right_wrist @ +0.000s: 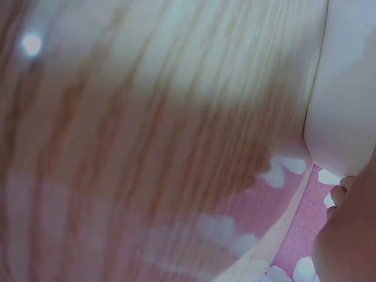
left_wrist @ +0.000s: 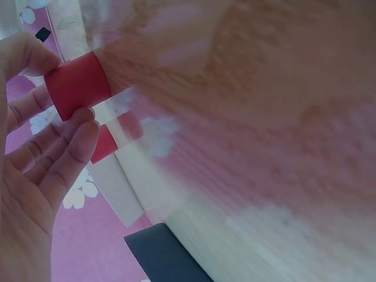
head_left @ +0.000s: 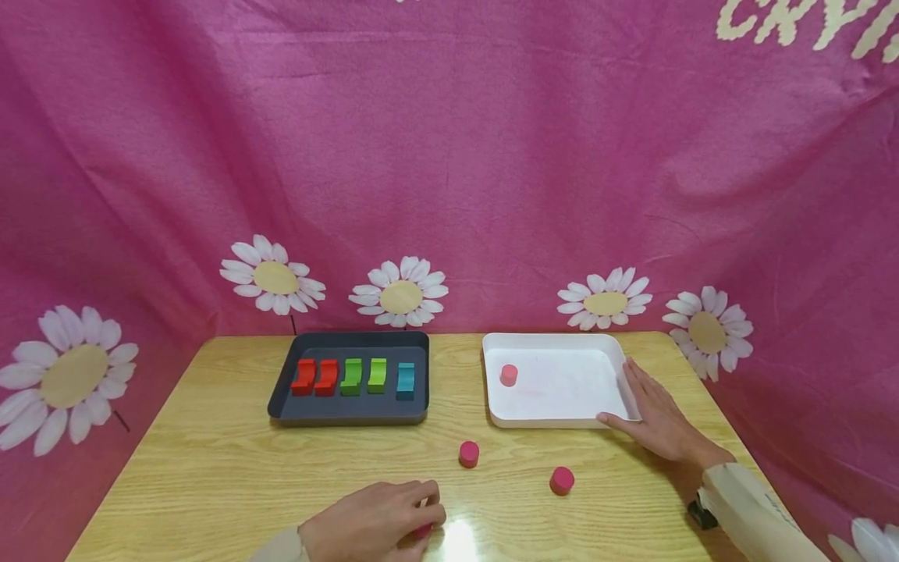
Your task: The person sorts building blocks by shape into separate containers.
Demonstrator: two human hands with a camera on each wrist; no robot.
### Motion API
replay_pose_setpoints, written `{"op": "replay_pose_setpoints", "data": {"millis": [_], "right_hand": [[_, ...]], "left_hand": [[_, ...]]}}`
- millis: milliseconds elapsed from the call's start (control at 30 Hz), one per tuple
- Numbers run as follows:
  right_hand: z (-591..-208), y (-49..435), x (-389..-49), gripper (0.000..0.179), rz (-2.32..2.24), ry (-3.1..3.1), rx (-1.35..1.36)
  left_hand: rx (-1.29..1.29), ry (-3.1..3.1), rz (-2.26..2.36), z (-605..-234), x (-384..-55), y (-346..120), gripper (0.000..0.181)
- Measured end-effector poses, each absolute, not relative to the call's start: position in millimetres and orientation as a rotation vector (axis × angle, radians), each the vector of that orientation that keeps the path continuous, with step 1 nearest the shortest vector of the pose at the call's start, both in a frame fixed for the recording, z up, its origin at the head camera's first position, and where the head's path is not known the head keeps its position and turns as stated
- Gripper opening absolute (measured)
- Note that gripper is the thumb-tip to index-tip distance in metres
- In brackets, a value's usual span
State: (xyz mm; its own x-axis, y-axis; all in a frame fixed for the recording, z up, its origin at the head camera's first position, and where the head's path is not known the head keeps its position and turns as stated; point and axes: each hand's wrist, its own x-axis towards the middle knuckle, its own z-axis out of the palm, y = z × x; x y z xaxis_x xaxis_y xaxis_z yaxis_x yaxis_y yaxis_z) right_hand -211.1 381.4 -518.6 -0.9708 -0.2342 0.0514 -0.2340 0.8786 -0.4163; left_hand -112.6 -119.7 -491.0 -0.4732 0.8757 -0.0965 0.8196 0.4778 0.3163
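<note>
At the front of the table my left hand [head_left: 379, 519] pinches a red cylinder block [left_wrist: 77, 85] between thumb and fingertips; in the head view the fingers mostly cover it. My right hand [head_left: 660, 417] touches the right side of a white tray [head_left: 555, 424], fingers fairly straight along the wall and thumb at the near corner. Inside that tray, toward its left, stands one pinkish-red cylinder block [head_left: 509, 375]. Two more stand on the table: one cylinder [head_left: 469, 454] near the middle, the other cylinder [head_left: 562, 481] farther right and closer to me.
A dark grey tray [head_left: 347, 420] at the back left holds a row of notched blocks: red block [head_left: 303, 378], another red block [head_left: 326, 378], green block [head_left: 351, 377], lime block [head_left: 377, 375] and teal block [head_left: 405, 381]. Pink flowered cloth [head_left: 449, 172] hangs behind the wooden table [head_left: 211, 468].
</note>
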Motion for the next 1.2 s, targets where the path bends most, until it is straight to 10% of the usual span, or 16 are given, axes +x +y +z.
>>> {"op": "replay_pose_setpoints", "data": {"millis": [1200], "right_hand": [[-521.6, 383.0, -212.1, 0.118, -0.678, 3.045, -0.384]], "left_hand": [[1.513, 2.504, 0.369, -473.1, -114.3, -119.8, 0.027]]}}
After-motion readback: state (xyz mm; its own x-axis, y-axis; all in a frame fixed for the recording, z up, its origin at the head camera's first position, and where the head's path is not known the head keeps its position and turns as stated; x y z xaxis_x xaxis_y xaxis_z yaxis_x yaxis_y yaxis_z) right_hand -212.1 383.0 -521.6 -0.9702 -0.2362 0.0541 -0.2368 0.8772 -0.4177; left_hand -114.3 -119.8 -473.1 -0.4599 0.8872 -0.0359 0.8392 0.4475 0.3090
